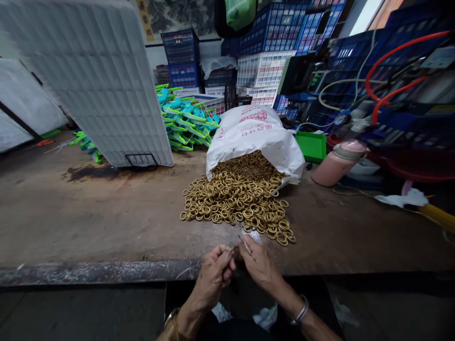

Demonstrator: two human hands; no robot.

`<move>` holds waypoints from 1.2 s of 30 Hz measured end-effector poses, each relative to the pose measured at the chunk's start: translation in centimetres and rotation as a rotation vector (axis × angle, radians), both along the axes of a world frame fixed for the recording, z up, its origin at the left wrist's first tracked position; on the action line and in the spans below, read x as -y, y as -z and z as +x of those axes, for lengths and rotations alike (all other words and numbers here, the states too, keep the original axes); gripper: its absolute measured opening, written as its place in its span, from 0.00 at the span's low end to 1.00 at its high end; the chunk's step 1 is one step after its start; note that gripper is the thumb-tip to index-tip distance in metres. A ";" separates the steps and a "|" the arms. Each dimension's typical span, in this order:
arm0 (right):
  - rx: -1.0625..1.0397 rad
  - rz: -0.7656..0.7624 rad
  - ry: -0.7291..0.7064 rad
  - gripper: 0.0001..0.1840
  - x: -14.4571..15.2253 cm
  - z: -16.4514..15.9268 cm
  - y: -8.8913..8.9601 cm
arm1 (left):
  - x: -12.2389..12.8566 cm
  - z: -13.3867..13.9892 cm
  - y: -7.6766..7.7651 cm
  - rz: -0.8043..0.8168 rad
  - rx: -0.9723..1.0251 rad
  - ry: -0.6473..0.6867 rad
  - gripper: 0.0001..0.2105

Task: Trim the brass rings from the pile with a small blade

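At the table's front edge, my left hand (pixel 215 269) is closed, its thumb and fingers pinching a small brass-coloured ring (pixel 233 249), mostly covered by the fingertips. Close beside it, my right hand (pixel 259 263) is closed around a slim pointed tool (pixel 245 245); its tip shows above the fingers, and its exact kind is unclear. Just beyond both hands spreads a heap of brass-coloured rings (pixel 236 201). These spill from the mouth of a white woven sack (pixel 249 130) with red print, lying on its side.
A tall white ribbed panel (pixel 106 85) stands on the wooden table (pixel 88 218) at left. Behind it lie green and blue plastic pieces (pixel 188 118). A pink bottle (pixel 337 163) and a green tray (pixel 311 146) are at right. Stacked crates (pixel 265 68) line the back.
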State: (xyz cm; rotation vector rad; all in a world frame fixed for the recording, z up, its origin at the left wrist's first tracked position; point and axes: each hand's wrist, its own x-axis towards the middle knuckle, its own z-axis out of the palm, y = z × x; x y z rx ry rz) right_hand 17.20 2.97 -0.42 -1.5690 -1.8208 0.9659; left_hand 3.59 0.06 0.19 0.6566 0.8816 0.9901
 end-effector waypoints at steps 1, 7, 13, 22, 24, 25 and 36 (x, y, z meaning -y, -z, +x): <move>0.074 0.019 -0.030 0.08 0.2 0.1 0.0 | -0.1 0.0 0.0 0.002 -0.030 -0.011 0.15; 0.370 0.066 -0.213 0.11 1.0 0.0 0.1 | -0.3 0.1 -0.1 0.014 -0.183 -0.062 0.16; 0.554 0.115 -0.171 0.14 0.5 0.5 0.3 | 0.4 0.0 -0.5 0.068 -0.255 -0.048 0.16; 0.632 0.163 0.270 0.10 -2.9 3.2 -0.6 | 0.4 0.0 -0.5 -0.128 0.065 -0.025 0.14; 0.658 0.172 0.286 0.13 -3.6 3.4 -0.6 | 0.3 -0.1 -0.2 -0.112 0.098 -0.030 0.13; 0.684 0.172 0.284 0.14 -3.8 3.4 -0.6 | 0.2 -0.2 -0.1 -0.109 0.122 -0.033 0.12; 0.679 0.224 0.269 0.08 -3.8 3.2 0.0 | -0.7 -0.7 -0.1 -0.269 0.271 -0.083 0.14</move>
